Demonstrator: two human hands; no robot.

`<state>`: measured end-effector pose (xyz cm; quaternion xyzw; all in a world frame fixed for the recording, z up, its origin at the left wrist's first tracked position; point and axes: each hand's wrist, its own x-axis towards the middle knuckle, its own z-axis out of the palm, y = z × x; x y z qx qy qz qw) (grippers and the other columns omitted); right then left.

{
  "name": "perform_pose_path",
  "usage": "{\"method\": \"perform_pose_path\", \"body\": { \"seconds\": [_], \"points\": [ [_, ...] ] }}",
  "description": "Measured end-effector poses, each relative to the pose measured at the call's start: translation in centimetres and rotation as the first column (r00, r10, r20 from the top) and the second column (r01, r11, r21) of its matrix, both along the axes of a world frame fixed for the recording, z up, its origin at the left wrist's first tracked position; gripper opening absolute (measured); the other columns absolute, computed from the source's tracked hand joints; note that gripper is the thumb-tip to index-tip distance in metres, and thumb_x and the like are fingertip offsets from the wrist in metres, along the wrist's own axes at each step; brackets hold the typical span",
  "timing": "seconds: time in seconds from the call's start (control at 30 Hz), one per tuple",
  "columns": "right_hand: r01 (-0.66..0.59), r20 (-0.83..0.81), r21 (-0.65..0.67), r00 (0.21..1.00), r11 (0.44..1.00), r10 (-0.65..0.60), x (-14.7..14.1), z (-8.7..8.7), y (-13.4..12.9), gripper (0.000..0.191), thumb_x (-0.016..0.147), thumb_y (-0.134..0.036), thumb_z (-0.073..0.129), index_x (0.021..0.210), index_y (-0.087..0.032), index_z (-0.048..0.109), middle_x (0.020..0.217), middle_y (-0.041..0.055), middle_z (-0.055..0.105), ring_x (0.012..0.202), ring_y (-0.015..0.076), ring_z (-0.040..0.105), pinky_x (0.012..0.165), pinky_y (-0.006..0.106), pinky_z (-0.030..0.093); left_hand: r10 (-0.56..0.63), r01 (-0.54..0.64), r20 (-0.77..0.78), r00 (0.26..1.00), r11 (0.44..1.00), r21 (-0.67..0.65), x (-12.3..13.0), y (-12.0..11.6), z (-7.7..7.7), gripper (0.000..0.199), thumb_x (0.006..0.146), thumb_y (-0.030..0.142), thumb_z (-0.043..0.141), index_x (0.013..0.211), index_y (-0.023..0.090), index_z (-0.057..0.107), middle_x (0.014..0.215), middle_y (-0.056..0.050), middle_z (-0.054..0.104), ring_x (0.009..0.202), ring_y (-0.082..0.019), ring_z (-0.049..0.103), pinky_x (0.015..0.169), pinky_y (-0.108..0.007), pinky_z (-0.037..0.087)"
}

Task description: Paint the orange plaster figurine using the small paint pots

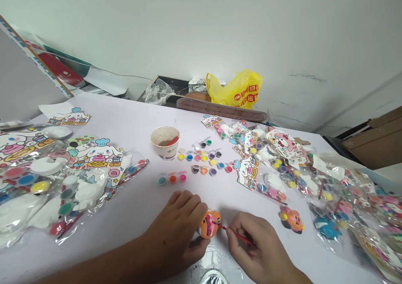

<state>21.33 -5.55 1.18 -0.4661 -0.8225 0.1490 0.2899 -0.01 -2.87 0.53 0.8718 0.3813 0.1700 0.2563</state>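
My left hand (180,229) grips a small figurine (209,230) by its left side, thumb below and fingers above. Its painted face is orange, with a dark red and pink patch and small blue marks. In my right hand (256,242) is a thin red paintbrush (241,237), pinched between thumb and fingers. The brush tip touches or nearly touches the figurine's right side; I cannot tell which. Below the figurine lies clear plastic with a round silvery piece (213,277). Beyond my hands are several small paint pots (172,179) in bright colours.
A paper cup (165,143) of murky water holds a red-handled brush. Clear bags of white figurines and paints (84,187) lie at left, with more bags (326,187) at right. A painted orange-pink figurine (292,219) lies right of my hands. A yellow plastic bag (235,91) sits behind the table.
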Motion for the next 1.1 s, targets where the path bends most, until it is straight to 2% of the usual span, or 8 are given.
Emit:
{"method": "perform_pose_path", "body": {
  "seconds": [0.57, 0.77, 0.9, 1.1],
  "points": [
    [-0.024, 0.0, 0.008, 1.0, 1.0, 0.024, -0.04, 0.12, 0.08, 0.02, 0.085, -0.014, 0.052, 0.068, -0.021, 0.044, 0.053, -0.0078, 0.04, 0.045, 0.0072, 0.037, 0.044, 0.018, 0.031, -0.006, 0.006, 0.016, 1.0, 1.0, 0.015, -0.05, -0.02, -0.17, 0.018, 0.076, 0.013, 0.057, 0.089, 0.021, 0.048, 0.093, -0.002, 0.055, 0.087, -0.022, 0.044, 0.078, -0.038, 0.034],
    [0.002, 0.001, 0.0, 1.0, 1.0, -0.002, -0.03, -0.02, 0.03, 0.018, 0.087, -0.016, 0.053, 0.07, -0.021, 0.047, 0.054, -0.008, 0.04, 0.045, 0.0072, 0.037, 0.045, 0.019, 0.032, -0.001, 0.001, 0.021, 1.0, 1.0, 0.027, -0.04, -0.11, -0.19, 0.018, 0.076, 0.013, 0.057, 0.089, 0.021, 0.048, 0.094, -0.002, 0.055, 0.087, -0.023, 0.044, 0.077, -0.038, 0.033],
    [-0.031, -0.002, -0.004, 1.0, 1.0, 0.031, -0.13, -0.03, -0.07, 0.019, 0.085, -0.014, 0.052, 0.069, -0.021, 0.044, 0.054, -0.0075, 0.041, 0.046, 0.0074, 0.038, 0.045, 0.019, 0.031, -0.009, 0.008, 0.023, 1.0, 0.999, 0.033, -0.02, -0.05, -0.19, 0.017, 0.077, 0.013, 0.057, 0.089, 0.021, 0.047, 0.093, -0.002, 0.055, 0.087, -0.023, 0.044, 0.077, -0.037, 0.033],
    [-0.012, 0.0, -0.006, 1.0, 1.0, 0.012, -0.01, 0.08, -0.11, 0.02, 0.084, -0.013, 0.052, 0.069, -0.022, 0.042, 0.054, -0.0075, 0.04, 0.045, 0.0076, 0.037, 0.045, 0.019, 0.03, -0.008, 0.007, 0.017, 1.0, 0.999, 0.032, 0.01, -0.06, -0.28, 0.02, 0.075, 0.012, 0.057, 0.089, 0.021, 0.047, 0.093, -0.002, 0.055, 0.087, -0.022, 0.044, 0.077, -0.037, 0.033]
  ]
}}
